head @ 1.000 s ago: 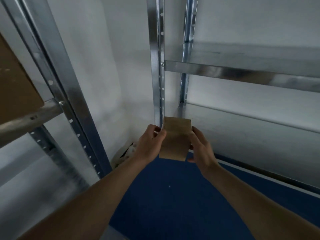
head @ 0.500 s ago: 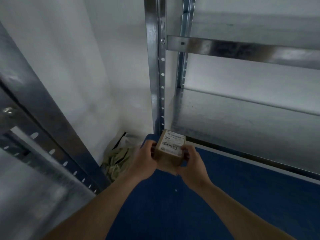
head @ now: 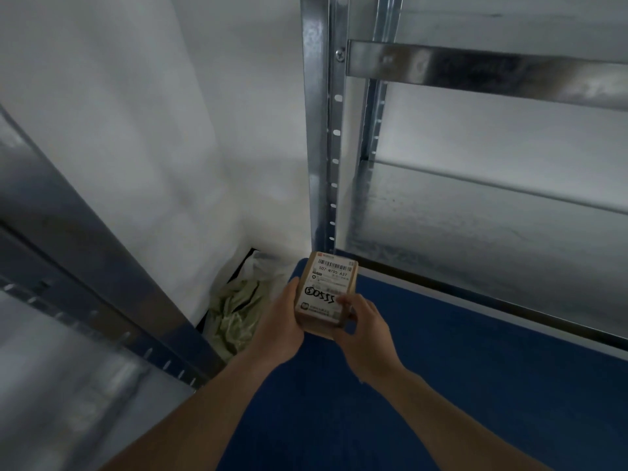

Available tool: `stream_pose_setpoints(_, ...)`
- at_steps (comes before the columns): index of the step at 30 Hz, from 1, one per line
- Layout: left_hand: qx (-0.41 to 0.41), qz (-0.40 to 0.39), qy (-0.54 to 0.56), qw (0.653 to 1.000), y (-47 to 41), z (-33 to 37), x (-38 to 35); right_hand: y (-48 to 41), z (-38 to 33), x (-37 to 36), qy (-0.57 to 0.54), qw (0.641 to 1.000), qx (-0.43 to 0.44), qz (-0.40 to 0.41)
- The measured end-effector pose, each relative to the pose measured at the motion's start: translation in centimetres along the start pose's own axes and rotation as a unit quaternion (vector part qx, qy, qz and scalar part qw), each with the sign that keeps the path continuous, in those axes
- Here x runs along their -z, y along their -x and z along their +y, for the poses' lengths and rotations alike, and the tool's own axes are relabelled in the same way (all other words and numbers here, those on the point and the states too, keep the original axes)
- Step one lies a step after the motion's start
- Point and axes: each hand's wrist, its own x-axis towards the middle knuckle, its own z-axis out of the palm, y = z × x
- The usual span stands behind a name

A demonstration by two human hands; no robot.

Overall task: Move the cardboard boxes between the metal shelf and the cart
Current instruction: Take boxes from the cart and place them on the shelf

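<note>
Head view, looking down into a corner between two shelving units. A small cardboard box (head: 325,294) is held in mid-air between both hands, above the blue floor (head: 424,385) and just in front of the lower left corner of the metal shelf (head: 492,212). The left hand (head: 280,329) cups the box's left side, with the thumb lying along its left edge. The right hand (head: 365,329) clamps its right and lower side, with the thumb pressed on the top face. The box's top face carries a white shipping label (head: 324,288) with a barcode, the printed code "507-N705 A37" and handwritten black marks. The shelf's perforated upright post (head: 321,130) rises directly behind the box; a horizontal beam (head: 475,68) is fixed to it by a screw, and the bare lower deck lies to the right. A second metal shelf frame (head: 102,266) runs diagonally at left, blurred. In the corner by the white wall (head: 153,113), a crumpled greenish bag (head: 234,314) lies on the floor, left of the hands.
</note>
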Motion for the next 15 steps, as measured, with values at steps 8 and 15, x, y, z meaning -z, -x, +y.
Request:
stream_pose_setpoints(8, 0.005, -0.012, 0.006, 1.0, -1.6, -0.9, 0.4, -1.0, -0.6, -0.6, -0.018, 1.0, 0.005, -0.007)
stream_pose_setpoints(15, 0.009, 0.002, -0.014, 1.0, -1.6, -0.7, 0.6, -1.1, -0.9, -0.2, 0.009, 1.0, 0.01, -0.017)
